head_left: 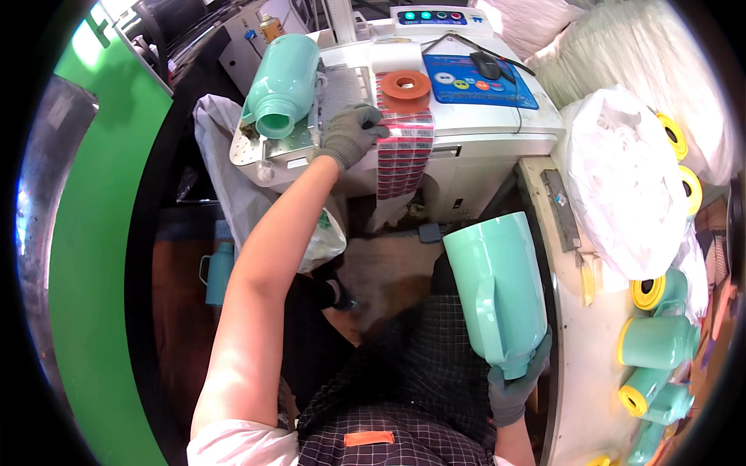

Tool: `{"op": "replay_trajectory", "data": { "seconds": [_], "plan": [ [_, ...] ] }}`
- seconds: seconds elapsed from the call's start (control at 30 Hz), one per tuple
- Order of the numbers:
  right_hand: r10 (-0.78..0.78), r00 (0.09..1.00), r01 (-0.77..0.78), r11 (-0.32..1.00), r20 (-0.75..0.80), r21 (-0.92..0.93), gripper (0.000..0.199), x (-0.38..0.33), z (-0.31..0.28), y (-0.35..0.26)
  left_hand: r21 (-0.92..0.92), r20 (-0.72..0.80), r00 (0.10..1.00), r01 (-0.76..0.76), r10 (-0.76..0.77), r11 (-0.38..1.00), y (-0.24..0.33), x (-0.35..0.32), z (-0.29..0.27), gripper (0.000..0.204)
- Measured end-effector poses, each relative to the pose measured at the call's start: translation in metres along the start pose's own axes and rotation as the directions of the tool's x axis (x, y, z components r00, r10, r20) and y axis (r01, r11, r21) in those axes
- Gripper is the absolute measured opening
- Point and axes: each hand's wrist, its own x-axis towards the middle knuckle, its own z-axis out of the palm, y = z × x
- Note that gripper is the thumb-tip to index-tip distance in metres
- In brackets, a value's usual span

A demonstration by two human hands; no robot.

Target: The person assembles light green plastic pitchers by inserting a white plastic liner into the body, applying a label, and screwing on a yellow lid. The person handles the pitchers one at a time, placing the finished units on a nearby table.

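My left hand (353,135), in a grey knit glove, reaches over the front of the white machine. Its bent thumb and fingers close at the left edge of a strip of red and silver labels (404,159), which hangs down over the machine's front. Low on the right, my gloved right hand (522,386) grips a mint-green jug body (501,283) around its narrow neck. The jug is tilted with its wide end away from me and its handle facing up. Another mint-green jug body (286,74) lies on the machine's metal plate, left of my left hand.
An orange tape roll (406,87) rests on the strip's upper part. Behind are a blue pad (474,81), a black mouse (486,65) and a lit control panel (431,17). At right, a white sack (618,186) and several yellow-rimmed jugs (657,342) line the bench (587,373).
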Motion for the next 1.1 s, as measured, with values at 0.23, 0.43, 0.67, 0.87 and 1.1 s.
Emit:
{"op": "replay_trajectory", "data": {
  "seconds": [0.23, 0.43, 0.67, 0.87, 1.1],
  "plan": [
    [-0.064, 0.997, 0.064, 0.998, -0.050, -0.006, 0.103, 0.001, 0.010, -0.005, -0.342, -0.274, 0.962, -0.097, 0.000, 0.935, 0.059, -0.117, 0.020, 0.011],
    [-0.033, 0.999, 0.029, 0.993, -0.032, -0.117, 0.104, -0.007, 0.008, -0.008, -0.851, 0.501, 0.856, 0.514, -0.130, 0.109, 0.167, -0.187, -0.002, 0.012],
    [-0.140, 0.990, 0.134, 0.979, -0.027, -0.153, 0.106, -0.008, 0.010, -0.010, -0.781, 0.606, 0.792, 0.609, -0.071, 0.137, 0.173, -0.184, 0.003, 0.016],
    [-0.280, 0.960, 0.266, 0.927, -0.016, -0.263, 0.110, -0.003, 0.011, -0.013, -0.733, 0.559, 0.810, 0.584, -0.179, 0.349, 0.181, -0.185, 0.009, 0.015],
    [-0.176, 0.984, 0.171, 0.968, -0.012, -0.183, 0.106, -0.002, 0.005, -0.017, -0.323, 0.449, 0.821, 0.517, -0.352, 0.793, 0.075, -0.219, 0.022, 0.030]
  ]
}}
